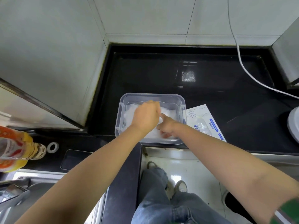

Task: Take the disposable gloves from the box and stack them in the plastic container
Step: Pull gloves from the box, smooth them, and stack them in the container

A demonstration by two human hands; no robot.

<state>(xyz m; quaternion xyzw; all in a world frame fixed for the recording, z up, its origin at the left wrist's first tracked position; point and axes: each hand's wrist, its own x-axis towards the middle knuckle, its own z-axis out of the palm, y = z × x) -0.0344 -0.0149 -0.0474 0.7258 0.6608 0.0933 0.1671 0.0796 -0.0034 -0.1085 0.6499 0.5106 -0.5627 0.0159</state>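
L hand [146,118], R hand [166,127] on gloves [130,111]

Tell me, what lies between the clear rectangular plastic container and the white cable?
Only bare glossy black countertop, seen in the head view, separates the clear rectangular plastic container from the white cable.

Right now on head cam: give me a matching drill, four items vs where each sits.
Items:
1. plastic container
2. glove box
3. white cable
4. bottle

Places:
A. far left edge of view
B. flat on the counter, right of the container
C. back right, trailing onto the counter
D. counter centre, left hand and right hand inside

Pairs: 1-D, 2-B, 3-C, 4-A
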